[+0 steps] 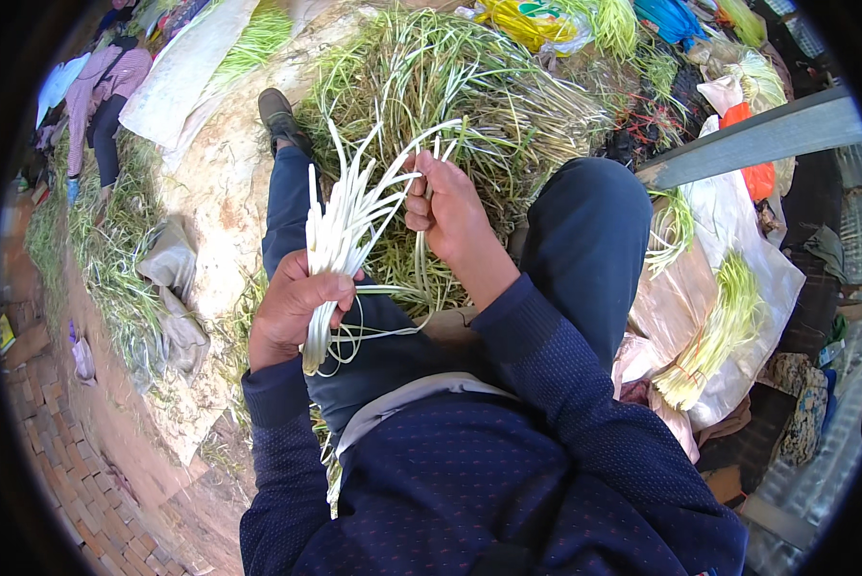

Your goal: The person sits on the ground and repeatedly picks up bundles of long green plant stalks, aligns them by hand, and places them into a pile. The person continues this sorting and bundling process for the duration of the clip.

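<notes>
A bunch of white plant stalks (341,234) is gripped in my left hand (294,306), held over my thigh, its tips fanned upward. My right hand (442,205), just to the right of the bunch, has its fingers curled around a few thin pale stalks that hang down below the fist. Some of these loose strands loop beneath the left hand. Beyond both hands lies a large heap of green and straw-coloured stalks (445,86) on the ground.
On plastic sheeting (769,317) at the right lies a tied bundle of yellow-green stalks (719,331). A grey beam (755,137) juts in above it. Yellow (528,25) and blue plastic bags (668,20) stand at the top. Another person (107,93) bends over greenery at the upper left.
</notes>
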Available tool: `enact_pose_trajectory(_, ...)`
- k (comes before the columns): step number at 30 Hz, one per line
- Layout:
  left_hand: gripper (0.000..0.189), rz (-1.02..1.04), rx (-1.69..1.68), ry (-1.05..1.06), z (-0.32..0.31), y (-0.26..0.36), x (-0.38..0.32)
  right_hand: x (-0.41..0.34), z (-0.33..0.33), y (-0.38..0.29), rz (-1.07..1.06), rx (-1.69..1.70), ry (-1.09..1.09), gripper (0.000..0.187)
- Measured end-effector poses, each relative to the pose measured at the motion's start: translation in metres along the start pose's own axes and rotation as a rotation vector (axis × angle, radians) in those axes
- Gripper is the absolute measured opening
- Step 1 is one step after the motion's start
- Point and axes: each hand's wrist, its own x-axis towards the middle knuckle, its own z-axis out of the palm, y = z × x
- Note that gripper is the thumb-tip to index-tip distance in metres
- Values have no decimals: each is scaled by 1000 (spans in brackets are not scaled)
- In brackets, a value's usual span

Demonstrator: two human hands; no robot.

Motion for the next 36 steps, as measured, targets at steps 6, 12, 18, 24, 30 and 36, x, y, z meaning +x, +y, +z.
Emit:
enact_pose_trajectory(6,24,11,32,51,0,-8,-3,0,-7,1,-85,-45,0,20)
enact_pose_trajectory(12,23,93,10,208,-5,-15,-4,-1,-10,5,-58,107,26,18)
enact_pose_trajectory(18,25,123,-35,269,-12,-11,-10,1,-19,6,-83,213,-56,22)
enact_pose_trajectory(24,21,175,-106,260,-14,-12,-12,0,-21,8,-20,301,-142,18)
enact_pose_trajectory(30,19,181,-114,283,-21,-12,-14,-13,-3,-1,22,90,-60,18)
enact_pose_trajectory(36,22,137,-78,254,-19,-12,-14,-37,26,24,176,-211,-162,21)
